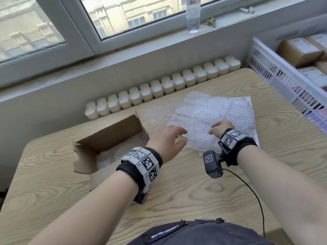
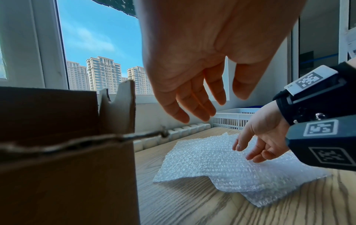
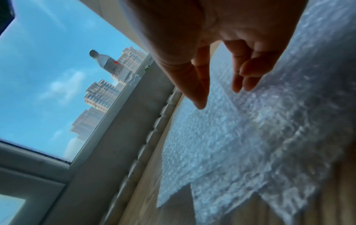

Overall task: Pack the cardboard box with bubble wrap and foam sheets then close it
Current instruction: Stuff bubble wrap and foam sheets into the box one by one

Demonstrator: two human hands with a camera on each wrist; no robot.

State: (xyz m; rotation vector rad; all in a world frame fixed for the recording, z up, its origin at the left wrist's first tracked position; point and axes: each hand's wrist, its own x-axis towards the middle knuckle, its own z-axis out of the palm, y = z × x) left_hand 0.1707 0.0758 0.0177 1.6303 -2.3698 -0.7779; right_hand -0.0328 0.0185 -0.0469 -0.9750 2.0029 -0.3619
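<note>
An open cardboard box stands on the left of the wooden table, flaps up, with some bubble wrap lying in its bottom. To its right, overlapping bubble wrap sheets lie flat on the table. My left hand hovers open over the near left edge of the sheets, holding nothing. My right hand reaches down onto the top sheet, fingertips touching it, thumb and fingers apart. No foam sheet is recognisable.
A white slatted crate with wrapped parcels stands at the table's right edge. A radiator runs behind the table's far edge below the windowsill, where a water bottle stands. A black cable trails from my right wrist.
</note>
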